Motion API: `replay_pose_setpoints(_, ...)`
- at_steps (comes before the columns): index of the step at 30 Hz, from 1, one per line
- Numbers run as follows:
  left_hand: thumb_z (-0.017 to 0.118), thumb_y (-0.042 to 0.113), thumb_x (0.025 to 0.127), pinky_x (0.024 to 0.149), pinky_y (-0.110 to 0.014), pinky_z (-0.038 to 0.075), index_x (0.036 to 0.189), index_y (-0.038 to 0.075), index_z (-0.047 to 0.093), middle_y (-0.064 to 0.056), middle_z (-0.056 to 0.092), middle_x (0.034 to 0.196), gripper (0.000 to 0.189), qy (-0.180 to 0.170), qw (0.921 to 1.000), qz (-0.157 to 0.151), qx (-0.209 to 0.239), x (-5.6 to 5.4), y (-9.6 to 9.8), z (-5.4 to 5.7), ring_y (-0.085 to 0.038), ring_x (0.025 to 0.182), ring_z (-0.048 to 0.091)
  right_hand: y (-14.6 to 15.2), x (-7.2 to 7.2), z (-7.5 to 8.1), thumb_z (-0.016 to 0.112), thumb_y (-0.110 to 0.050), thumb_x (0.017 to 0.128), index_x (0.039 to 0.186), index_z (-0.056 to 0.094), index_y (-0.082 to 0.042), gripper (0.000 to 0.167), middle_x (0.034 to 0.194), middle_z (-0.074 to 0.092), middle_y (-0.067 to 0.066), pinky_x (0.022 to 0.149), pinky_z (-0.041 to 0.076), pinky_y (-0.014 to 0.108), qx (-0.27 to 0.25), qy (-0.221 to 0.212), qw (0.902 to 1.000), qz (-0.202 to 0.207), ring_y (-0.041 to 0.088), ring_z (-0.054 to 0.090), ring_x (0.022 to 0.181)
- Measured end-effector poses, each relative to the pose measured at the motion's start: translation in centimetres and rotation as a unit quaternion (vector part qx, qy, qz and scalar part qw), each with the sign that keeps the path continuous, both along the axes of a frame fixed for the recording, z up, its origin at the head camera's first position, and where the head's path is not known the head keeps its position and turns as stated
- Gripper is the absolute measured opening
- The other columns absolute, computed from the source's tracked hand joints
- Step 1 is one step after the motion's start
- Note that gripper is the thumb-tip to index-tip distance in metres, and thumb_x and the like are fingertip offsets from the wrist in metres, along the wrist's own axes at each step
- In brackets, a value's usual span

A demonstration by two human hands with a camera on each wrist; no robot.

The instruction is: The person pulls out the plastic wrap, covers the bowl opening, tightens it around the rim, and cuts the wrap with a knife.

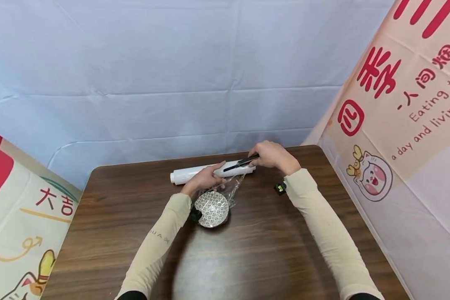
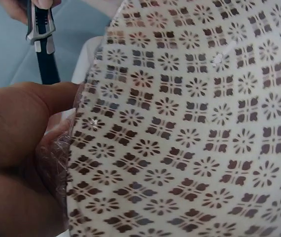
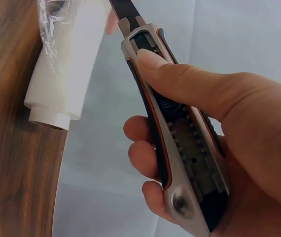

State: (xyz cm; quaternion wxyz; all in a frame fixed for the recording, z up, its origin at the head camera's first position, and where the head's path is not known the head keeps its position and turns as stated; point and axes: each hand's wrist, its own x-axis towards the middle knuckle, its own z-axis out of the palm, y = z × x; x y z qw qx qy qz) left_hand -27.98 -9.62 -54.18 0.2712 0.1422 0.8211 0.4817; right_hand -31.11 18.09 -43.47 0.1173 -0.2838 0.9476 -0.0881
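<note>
My right hand (image 1: 271, 155) grips a utility knife (image 3: 180, 128), thumb on its slider, with the dark blade (image 2: 47, 66) extended. In the head view the blade crosses over a white roll of plastic wrap (image 1: 187, 174) lying at the table's far side. Clear plastic wrap (image 1: 233, 189) runs from the roll towards a patterned bowl (image 1: 212, 210) and covers it. Between roll and bowl, my left hand (image 1: 205, 179) pinches bunched wrap (image 2: 56, 158) at the bowl's edge. Its thumb lies by the rim; the other fingers are partly hidden.
The brown wooden table (image 1: 270, 250) ends just beyond the roll, against a pale cloth backdrop (image 1: 153, 83). Printed cloth panels (image 1: 382, 137) stand along the right and left sides.
</note>
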Motion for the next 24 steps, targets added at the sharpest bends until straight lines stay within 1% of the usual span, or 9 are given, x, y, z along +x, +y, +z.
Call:
replay_pose_setpoints(3, 0.059, 0.003, 0.105, 0.060, -0.026, 0.053, 0.170, 0.026, 0.013, -0.014, 0.081, 0.092, 0.083, -0.012, 0.9999, 0.001, 0.002, 0.1, 0.0, 0.0, -0.012, 0.062, 0.064, -0.7, -0.1, -0.2, 0.082, -0.038, 0.092, 0.109, 0.082, -0.023, 0.023, 0.107, 0.079, 0.001, 0.072, 0.056, 0.044, 0.012, 0.002, 0.9999, 0.006, 0.020, 0.068, 0.083)
replay_pose_setpoints(7, 0.056, 0.001, 0.106, 0.060, -0.026, 0.051, 0.170, 0.032, 0.012, -0.012, 0.080, 0.089, 0.083, -0.029, 0.9996, 0.002, -0.001, 0.2, 0.2, 0.3, -0.013, 0.066, 0.065, -1.8, -0.1, -0.8, 0.083, -0.037, 0.092, 0.104, 0.082, -0.024, 0.017, 0.094, 0.076, -0.003, 0.066, 0.051, 0.038, 0.028, -0.003, 0.9995, 0.012, 0.018, 0.062, 0.075)
replay_pose_setpoints(12, 0.056, 0.003, 0.107, 0.060, -0.027, 0.049, 0.168, 0.037, 0.012, -0.011, 0.079, 0.088, 0.083, -0.044, 0.9989, 0.009, -0.013, 0.4, 0.4, 0.5, -0.015, 0.067, 0.065, -3.3, 0.1, -1.8, 0.081, -0.036, 0.094, 0.109, 0.081, -0.023, 0.020, 0.095, 0.076, -0.002, 0.063, 0.049, 0.035, 0.059, 0.011, 0.9977, 0.032, 0.016, 0.061, 0.072)
replay_pose_setpoints(14, 0.056, 0.002, 0.107, 0.061, -0.027, 0.049, 0.168, 0.038, 0.013, -0.011, 0.079, 0.090, 0.083, -0.050, 0.9986, 0.012, -0.014, 0.5, 0.5, 0.6, -0.016, 0.069, 0.067, -3.6, 0.2, -2.1, 0.079, -0.035, 0.096, 0.110, 0.081, -0.021, 0.020, 0.095, 0.076, -0.001, 0.062, 0.049, 0.035, 0.069, 0.019, 0.9965, 0.042, 0.016, 0.060, 0.070)
replay_pose_setpoints(16, 0.055, 0.001, 0.106, 0.063, -0.027, 0.051, 0.168, 0.038, 0.013, -0.010, 0.080, 0.094, 0.083, -0.048, 0.9986, 0.015, -0.017, 0.5, 0.5, 0.7, -0.015, 0.072, 0.069, -3.7, 0.3, -2.2, 0.077, -0.033, 0.097, 0.109, 0.080, -0.020, 0.018, 0.093, 0.076, 0.000, 0.061, 0.049, 0.034, 0.076, 0.024, 0.9955, 0.051, 0.016, 0.060, 0.069)
replay_pose_setpoints(19, 0.055, -0.001, 0.106, 0.068, -0.029, 0.056, 0.168, 0.036, 0.016, -0.012, 0.081, 0.099, 0.082, -0.039, 0.9989, 0.018, -0.019, 0.7, 0.4, 0.8, -0.015, 0.073, 0.071, -3.3, 0.3, -1.9, 0.077, -0.030, 0.097, 0.106, 0.080, -0.019, 0.015, 0.090, 0.076, 0.000, 0.062, 0.052, 0.035, 0.092, 0.032, 0.9938, 0.053, 0.017, 0.062, 0.069)
replay_pose_setpoints(21, 0.054, -0.002, 0.106, 0.071, -0.031, 0.058, 0.168, 0.035, 0.017, -0.013, 0.081, 0.102, 0.082, -0.033, 0.9991, 0.019, -0.020, 0.7, 0.4, 0.8, -0.015, 0.073, 0.072, -2.7, 0.3, -1.5, 0.079, -0.029, 0.095, 0.105, 0.080, -0.019, 0.014, 0.092, 0.077, 0.000, 0.064, 0.055, 0.038, 0.107, 0.045, 0.9923, 0.044, 0.018, 0.065, 0.073)
replay_pose_setpoints(24, 0.052, -0.004, 0.105, 0.071, -0.030, 0.057, 0.168, 0.036, 0.016, -0.017, 0.080, 0.106, 0.083, -0.042, 0.9987, 0.020, -0.019, 0.7, 0.4, 1.0, -0.015, 0.074, 0.071, -2.2, 0.3, -0.9, 0.082, -0.027, 0.092, 0.105, 0.081, -0.021, 0.014, 0.095, 0.079, 0.001, 0.070, 0.059, 0.043, 0.121, 0.064, 0.9901, 0.031, 0.021, 0.070, 0.079)
